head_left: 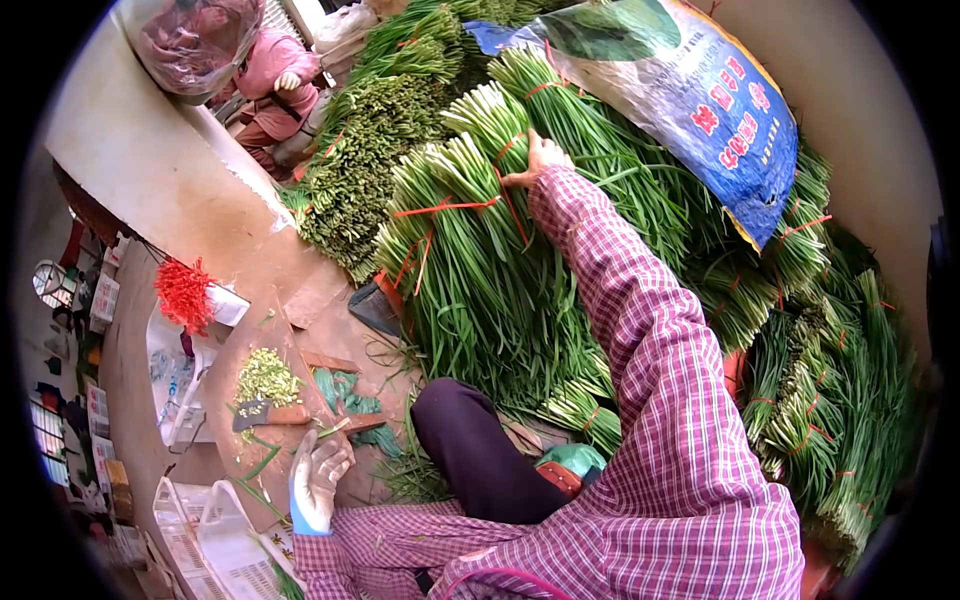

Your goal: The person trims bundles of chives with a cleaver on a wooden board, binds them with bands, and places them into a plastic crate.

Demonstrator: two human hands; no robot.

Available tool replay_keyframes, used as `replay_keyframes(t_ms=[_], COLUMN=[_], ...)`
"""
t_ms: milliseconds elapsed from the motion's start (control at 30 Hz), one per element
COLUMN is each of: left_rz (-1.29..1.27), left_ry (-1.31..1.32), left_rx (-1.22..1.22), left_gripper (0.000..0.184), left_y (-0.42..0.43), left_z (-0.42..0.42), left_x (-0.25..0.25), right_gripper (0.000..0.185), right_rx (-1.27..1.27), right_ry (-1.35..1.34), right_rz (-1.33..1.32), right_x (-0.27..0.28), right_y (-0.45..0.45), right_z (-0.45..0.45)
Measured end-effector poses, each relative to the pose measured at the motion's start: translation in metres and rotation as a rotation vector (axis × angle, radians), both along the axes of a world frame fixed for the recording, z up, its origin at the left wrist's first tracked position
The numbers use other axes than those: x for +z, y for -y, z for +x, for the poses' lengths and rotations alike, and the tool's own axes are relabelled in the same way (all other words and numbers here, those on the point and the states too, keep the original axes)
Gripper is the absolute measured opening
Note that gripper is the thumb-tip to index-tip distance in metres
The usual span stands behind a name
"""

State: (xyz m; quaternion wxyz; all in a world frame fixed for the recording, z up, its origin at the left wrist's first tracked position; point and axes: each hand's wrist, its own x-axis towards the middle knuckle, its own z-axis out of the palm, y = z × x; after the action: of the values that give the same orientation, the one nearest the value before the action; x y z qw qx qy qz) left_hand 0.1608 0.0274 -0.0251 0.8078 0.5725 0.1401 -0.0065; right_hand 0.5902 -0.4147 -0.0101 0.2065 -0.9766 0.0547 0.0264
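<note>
My right hand reaches far forward, thumb and fingers curled round the pale ends of a bundle of green stalks with a red tie. Another tied bundle lies beside it, its long leaves hanging down. My left hand, in a pale glove, rests low on the left, its fingers spread. A short pale stalk lies by its fingertips; whether they touch it I cannot tell. Just beyond are a dark blade with a wooden handle and a heap of chopped pieces.
Red ties hang at the left beside a white basket. A white crate stands lower left. A printed sack covers stalks at the upper right. More bundles lie right. Another person sits at the upper left.
</note>
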Motion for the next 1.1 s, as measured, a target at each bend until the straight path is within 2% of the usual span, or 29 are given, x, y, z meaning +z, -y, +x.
replay_keyframes(t_ms=[100,167,267,367,400,433,533,567,633,700,900,1100], left_rz=[-0.047,-0.117,-0.173,-0.145,-0.129,-0.136,-0.027,-0.029,0.038,0.028,0.024,-0.085], left_ry=[-0.018,-0.015,-0.009,0.040,0.062,0.066,0.143,0.151,0.198,0.221,0.353,0.469], left_rx=[0.099,0.117,0.122,0.092,0.093,0.081,-0.026,-0.036,-0.106,-0.162,-0.380,-0.557], left_gripper=[0.064,0.062,0.060,0.063,0.067,0.067,0.077,0.077,0.078,0.077,0.092,0.100], left_y=[-0.021,-0.032,-0.042,-0.050,-0.048,-0.045,-0.026,-0.019,-0.001,0.027,0.068,0.085], left_z=[-0.016,-0.021,-0.023,-0.021,-0.019,-0.016,0.002,0.009,0.024,0.035,0.053,0.082], left_x=[-0.012,-0.018,-0.020,-0.017,-0.014,-0.010,0.007,0.009,0.014,0.033,0.059,0.089], right_gripper=[0.112,0.098,0.099,0.099,0.098,0.091,0.079,0.071,0.070,0.068,0.064,0.061], right_rx=[-0.020,-0.016,0.060,0.134,0.184,0.174,0.230,0.175,0.156,0.162,0.232,0.393], right_ry=[-0.045,0.002,0.118,0.274,0.320,0.233,0.032,0.029,0.006,-0.025,-0.105,-0.271], right_rz=[-0.016,0.036,0.174,0.411,0.581,0.699,1.298,1.373,1.479,1.549,1.591,1.577], right_x=[0.007,0.011,0.014,0.015,0.020,0.029,0.047,0.037,0.028,0.022,0.013,0.011], right_y=[0.001,0.010,0.033,0.068,0.075,0.086,0.094,0.099,0.101,0.100,0.074,-0.004], right_z=[0.005,0.001,-0.020,-0.055,-0.072,-0.089,-0.144,-0.156,-0.185,-0.214,-0.283,-0.304])
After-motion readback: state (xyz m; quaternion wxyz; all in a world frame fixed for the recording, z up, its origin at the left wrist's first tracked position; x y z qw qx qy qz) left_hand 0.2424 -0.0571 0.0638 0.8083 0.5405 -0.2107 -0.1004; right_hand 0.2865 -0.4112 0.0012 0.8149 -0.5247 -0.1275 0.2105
